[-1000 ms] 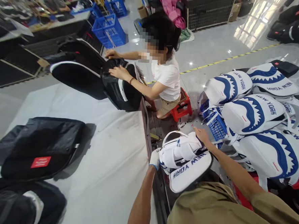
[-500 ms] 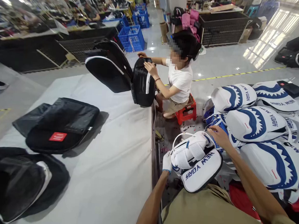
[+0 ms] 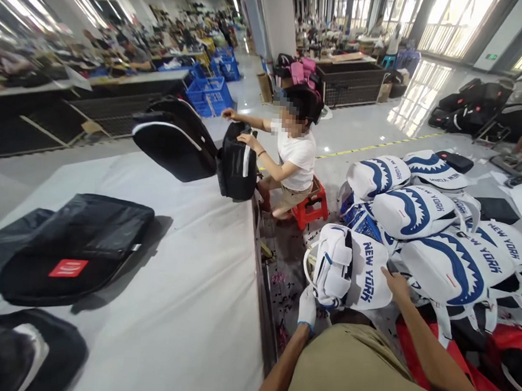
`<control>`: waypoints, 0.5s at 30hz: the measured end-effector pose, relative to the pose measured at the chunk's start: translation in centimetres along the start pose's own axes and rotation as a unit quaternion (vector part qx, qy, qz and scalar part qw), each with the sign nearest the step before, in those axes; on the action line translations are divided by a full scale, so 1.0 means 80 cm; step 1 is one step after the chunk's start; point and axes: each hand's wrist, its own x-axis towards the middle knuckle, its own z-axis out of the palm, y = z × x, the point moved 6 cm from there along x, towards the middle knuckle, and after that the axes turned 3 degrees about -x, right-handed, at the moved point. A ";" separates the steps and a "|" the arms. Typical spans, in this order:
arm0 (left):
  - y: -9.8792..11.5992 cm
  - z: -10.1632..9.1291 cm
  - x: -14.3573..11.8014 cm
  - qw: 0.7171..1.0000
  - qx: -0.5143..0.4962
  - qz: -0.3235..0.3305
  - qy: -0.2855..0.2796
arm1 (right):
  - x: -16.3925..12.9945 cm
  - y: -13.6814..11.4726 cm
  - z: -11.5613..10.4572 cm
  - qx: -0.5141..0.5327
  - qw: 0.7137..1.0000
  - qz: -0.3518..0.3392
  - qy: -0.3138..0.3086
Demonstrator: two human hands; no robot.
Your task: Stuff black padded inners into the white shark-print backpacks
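I hold a white backpack (image 3: 349, 266) with blue "NEW YORK" lettering over my lap, its strap side facing left. My left hand (image 3: 307, 307), in a white glove, grips its lower edge. My right hand (image 3: 396, 283), bare, grips the bag's right side near the lettering. To my right lies a pile of matching white and blue shark-mouth backpacks (image 3: 436, 230).
A white-covered table (image 3: 185, 273) on my left carries black bags (image 3: 69, 251). At its far end a person in a white shirt (image 3: 294, 156) sits on a red stool (image 3: 311, 204) handling a black backpack (image 3: 238, 167). Blue crates (image 3: 209, 95) and a wire cage (image 3: 350, 83) stand behind.
I have turned the white backpack more upright and drawn it nearer. My right hand slid from the bag's top to its right side; my view rose.
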 end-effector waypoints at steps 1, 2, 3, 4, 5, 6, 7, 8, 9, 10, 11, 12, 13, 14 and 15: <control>0.005 -0.006 0.000 1.000 -0.005 0.005 0.003 | 0.002 -0.001 0.006 0.013 0.999 0.042 0.003; 0.011 -0.013 0.001 1.000 -0.006 0.009 0.008 | 0.000 -0.007 0.015 0.036 0.996 0.083 0.000; 0.019 -0.020 0.001 1.000 0.001 0.015 0.015 | -0.006 -0.017 0.027 0.069 0.991 0.115 -0.016; 0.029 -0.028 0.002 0.999 0.021 0.025 0.026 | -0.015 -0.034 0.041 0.109 0.985 0.124 -0.044; 0.041 -0.035 0.002 0.997 0.050 0.042 0.041 | -0.025 -0.056 0.053 0.147 0.980 0.113 -0.076; 0.054 -0.042 0.000 0.993 0.081 0.063 0.059 | -0.035 -0.082 0.063 0.177 0.975 0.081 -0.107; 0.068 -0.048 -0.002 0.987 0.109 0.086 0.078 | -0.047 -0.112 0.068 0.191 0.973 0.033 -0.127; 0.082 -0.053 -0.006 0.981 0.130 0.107 0.096 | -0.058 -0.142 0.067 0.188 0.973 -0.020 -0.130; 0.095 -0.057 -0.011 0.976 0.140 0.121 0.112 | -0.068 -0.170 0.062 0.173 0.975 -0.069 -0.119; 0.109 -0.059 -0.016 0.972 0.143 0.137 0.124 | -0.079 -0.196 0.053 0.152 0.977 -0.112 -0.100; 0.125 -0.057 -0.023 0.967 0.147 0.165 0.130 | -0.089 -0.221 0.043 0.134 0.976 -0.148 -0.086; 0.145 -0.051 -0.030 0.954 0.161 0.213 0.132 | -0.099 -0.243 0.031 0.121 0.973 -0.181 -0.081; 0.168 -0.040 -0.040 0.933 0.188 0.280 0.125 | -0.110 -0.264 0.019 0.115 0.967 -0.211 -0.087; 0.192 -0.023 -0.051 0.901 0.225 0.358 0.103 | -0.122 -0.283 0.007 0.110 0.959 -0.240 -0.103; 0.215 -0.001 -0.062 0.855 0.270 0.437 0.065 | -0.136 -0.300 -0.005 0.104 0.950 -0.266 -0.126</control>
